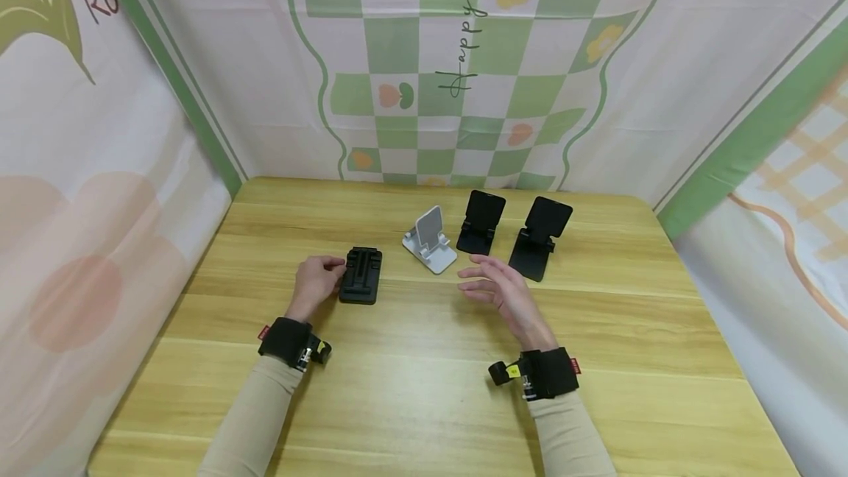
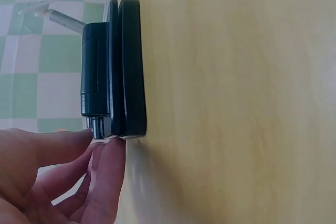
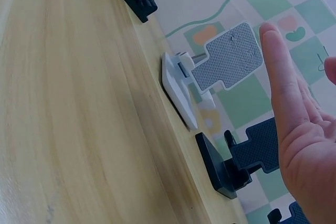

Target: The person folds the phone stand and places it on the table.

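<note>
Left hand [image 1: 314, 285] pinching the flat-folded, rectangular black stand [image 1: 360, 276], right hand [image 1: 506, 297] holding nothing!

Here's the left hand, thumb and fingers almost together at the side edge of that folded stand, which lies on the wood-grained bench [image 1: 411, 396] just inward of it. Across from it, the right hand hovers wide open over the bench, fingers long and loosely spread. Between the hands and a little beyond them, there's an opened white stand with a grey textured pad [image 1: 430, 241]. Just past the right fingertips, an opened black stand with a squarish plate [image 1: 481, 223]; beyond that hand's knuckles, a second opened black stand [image 1: 540, 238], same form, plate tilted up.
</note>
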Motion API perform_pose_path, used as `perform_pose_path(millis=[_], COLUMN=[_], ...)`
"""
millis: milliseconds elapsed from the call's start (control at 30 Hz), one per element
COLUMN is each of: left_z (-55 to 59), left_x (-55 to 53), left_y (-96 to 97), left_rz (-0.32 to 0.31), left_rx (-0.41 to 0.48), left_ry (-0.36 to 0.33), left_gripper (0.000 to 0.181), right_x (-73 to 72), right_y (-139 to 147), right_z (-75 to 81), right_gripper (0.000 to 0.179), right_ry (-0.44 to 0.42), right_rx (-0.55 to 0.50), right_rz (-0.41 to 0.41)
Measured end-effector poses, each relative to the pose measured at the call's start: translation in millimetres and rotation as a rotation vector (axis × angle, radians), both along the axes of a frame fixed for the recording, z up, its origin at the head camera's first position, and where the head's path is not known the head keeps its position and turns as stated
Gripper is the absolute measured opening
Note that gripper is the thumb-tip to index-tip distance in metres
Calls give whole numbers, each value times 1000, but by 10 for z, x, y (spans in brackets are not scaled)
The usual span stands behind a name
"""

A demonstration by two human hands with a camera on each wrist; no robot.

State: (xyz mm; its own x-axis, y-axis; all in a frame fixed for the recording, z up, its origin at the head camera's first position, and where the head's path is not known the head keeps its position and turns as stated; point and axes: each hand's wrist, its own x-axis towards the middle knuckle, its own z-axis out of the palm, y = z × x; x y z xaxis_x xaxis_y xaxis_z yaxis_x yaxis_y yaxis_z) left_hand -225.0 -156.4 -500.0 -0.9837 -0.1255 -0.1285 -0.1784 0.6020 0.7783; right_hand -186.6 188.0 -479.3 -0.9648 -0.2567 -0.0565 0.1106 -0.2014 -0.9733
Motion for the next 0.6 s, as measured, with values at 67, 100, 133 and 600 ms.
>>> perform_pose_path(millis=[67,100,133,600], left_z=[13,20,29,192], left_x=[-9,-13,-17,-112], left_y=[7,12,18,239], left_rz=[6,6,4,5], left_rx=[-16,-34,-48,-101], left_ry=[7,18,29,298], left_gripper=[27,27,27,28], right_x=[-1,-1,-1,14], right_y=[4,5,8,28], right_z=[5,8,11,25], right_gripper=[47,47,48,48], right_ry=[2,3,3,11], right_rx=[1,2,1,19], right_rz=[2,3,3,-13])
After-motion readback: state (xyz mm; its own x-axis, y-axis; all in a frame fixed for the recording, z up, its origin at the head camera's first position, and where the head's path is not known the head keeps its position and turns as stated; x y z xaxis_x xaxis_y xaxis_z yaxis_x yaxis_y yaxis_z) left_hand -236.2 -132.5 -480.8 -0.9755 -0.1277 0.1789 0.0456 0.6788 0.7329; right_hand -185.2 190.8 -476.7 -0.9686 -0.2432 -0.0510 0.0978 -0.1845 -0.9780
